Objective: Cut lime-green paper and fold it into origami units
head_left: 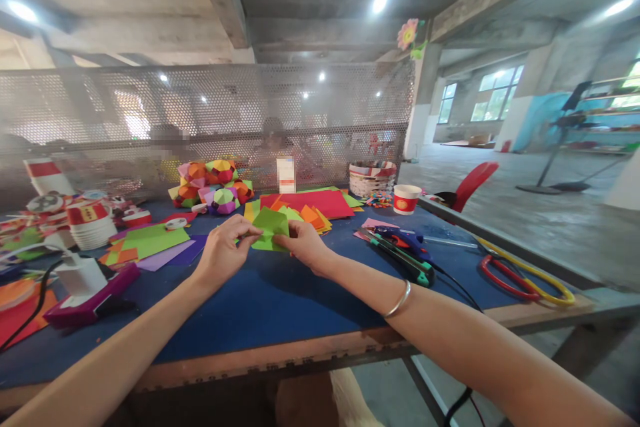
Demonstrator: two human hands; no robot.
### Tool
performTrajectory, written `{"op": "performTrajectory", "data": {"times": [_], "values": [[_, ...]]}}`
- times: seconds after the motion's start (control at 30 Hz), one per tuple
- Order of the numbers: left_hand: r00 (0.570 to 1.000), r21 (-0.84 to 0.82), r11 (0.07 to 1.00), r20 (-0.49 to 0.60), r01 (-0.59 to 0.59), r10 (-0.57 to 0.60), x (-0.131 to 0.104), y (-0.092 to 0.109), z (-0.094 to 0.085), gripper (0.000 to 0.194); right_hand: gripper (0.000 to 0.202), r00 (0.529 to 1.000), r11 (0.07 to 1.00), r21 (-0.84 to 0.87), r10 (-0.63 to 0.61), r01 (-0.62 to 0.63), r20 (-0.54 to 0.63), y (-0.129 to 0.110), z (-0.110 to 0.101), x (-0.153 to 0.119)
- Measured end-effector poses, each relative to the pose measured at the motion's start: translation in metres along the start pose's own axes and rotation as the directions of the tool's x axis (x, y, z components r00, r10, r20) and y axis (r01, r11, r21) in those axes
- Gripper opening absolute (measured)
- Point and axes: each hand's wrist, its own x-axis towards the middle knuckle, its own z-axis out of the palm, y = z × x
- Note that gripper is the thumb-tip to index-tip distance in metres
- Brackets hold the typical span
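A folded piece of light green paper (271, 228) is held up above the blue table, between both hands. My left hand (226, 245) pinches its left edge between thumb and fingers. On the other side, my right hand (306, 247) grips the right edge, thumb in front. Just behind the paper lie a red sheet (335, 204) and small orange pieces (312, 216), partly hidden by it.
Left on the table (240, 320) are green sheets (155, 240), paper cups (90, 223) and a purple power strip (95, 300). Folded paper balls (220, 190) and a woven basket (373, 179) stand behind. Rightward lie a green cutter (400, 257) and scissors (530, 280).
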Motion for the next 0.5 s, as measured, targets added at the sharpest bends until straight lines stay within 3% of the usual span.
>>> {"op": "performTrajectory", "data": {"times": [0.23,0.5], "values": [[0.999,0.102,0.994,0.004,-0.046,0.046,0.0012,0.0017,-0.0037,0.013,0.01,0.988,0.968,-0.205,-0.151,0.145,-0.015,0.0056,0.0003,0.0031],[0.991,0.215,0.968,0.075,-0.128,0.114,0.0014,0.0061,-0.0062,0.016,0.016,0.983,0.925,-0.339,-0.184,0.173,-0.001,0.0052,-0.0024,0.0005]]}}
